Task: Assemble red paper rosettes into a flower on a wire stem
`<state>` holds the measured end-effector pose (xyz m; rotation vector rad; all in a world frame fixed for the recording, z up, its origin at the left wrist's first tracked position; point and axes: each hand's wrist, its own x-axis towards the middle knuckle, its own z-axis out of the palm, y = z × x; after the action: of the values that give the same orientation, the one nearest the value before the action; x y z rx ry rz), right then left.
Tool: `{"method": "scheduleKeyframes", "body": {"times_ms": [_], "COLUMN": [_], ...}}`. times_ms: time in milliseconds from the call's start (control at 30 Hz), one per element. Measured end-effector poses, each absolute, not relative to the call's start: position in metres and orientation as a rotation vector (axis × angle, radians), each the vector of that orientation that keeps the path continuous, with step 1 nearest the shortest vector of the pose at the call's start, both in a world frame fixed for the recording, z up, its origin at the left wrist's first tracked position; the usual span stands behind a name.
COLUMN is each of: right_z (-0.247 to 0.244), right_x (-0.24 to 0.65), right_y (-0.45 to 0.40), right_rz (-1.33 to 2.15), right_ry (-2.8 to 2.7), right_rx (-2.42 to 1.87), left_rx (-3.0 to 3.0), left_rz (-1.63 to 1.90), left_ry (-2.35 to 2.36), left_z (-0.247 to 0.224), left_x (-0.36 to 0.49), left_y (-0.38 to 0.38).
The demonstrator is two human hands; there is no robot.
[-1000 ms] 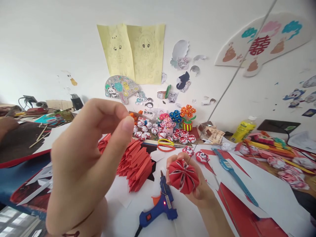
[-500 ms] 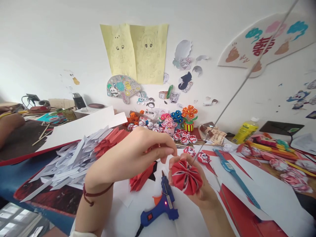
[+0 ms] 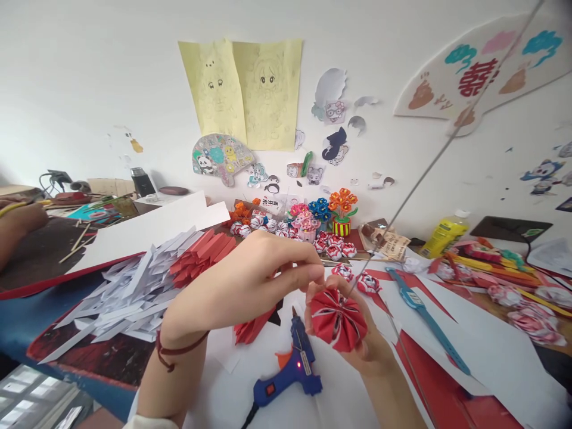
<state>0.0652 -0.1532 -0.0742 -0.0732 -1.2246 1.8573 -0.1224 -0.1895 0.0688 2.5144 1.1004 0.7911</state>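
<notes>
White wall [image 3: 111, 77] behind paper-covered worktable [image 3: 339, 396]. Striped pot [image 3: 342, 228] with orange flowers [image 3: 342, 201] inside. Red pleated paper ball [image 3: 338, 322]: grasped in right hand [image 3: 365, 330], fingers around rim. Left hand [image 3: 250, 274]: fingertips beside ball, pinch contents indeterminable.

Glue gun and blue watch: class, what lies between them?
In the head view, the right hand, holding a red paper flower, over white paper.

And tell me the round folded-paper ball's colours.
The ball is red with whitish lines, clearest in the head view.
</notes>
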Motion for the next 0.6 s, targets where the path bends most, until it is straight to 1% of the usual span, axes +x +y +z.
{"method": "scheduleKeyframes", "body": {"times_ms": [67, 167, 333, 600], "right_z": [-0.072, -0.070, -0.071, -0.080], "right_x": [0.065, 0.064, 0.064, 0.066], "right_y": [-0.154, -0.156, -0.156, -0.154], "right_rz": [1.877, 1.879, 1.851, 1.883], "right_ry": [-1.213, -1.184, -1.186, -1.368], "right_rx": [-0.062, -0.079, -0.086, -0.011], "left_rx": [2.536, 2.526, 2.525, 2.509], "left_rz": [0.850, 1.030, 1.302, 1.083], "left_ry": [1.223, 1.425, 1.387, 1.180], "left_z": [0.067, 0.063, 0.064, 0.069], "left_x": [-0.123, -0.124, -0.124, -0.120], "left_y": [-0.186, -0.180, -0.176, -0.192]}}
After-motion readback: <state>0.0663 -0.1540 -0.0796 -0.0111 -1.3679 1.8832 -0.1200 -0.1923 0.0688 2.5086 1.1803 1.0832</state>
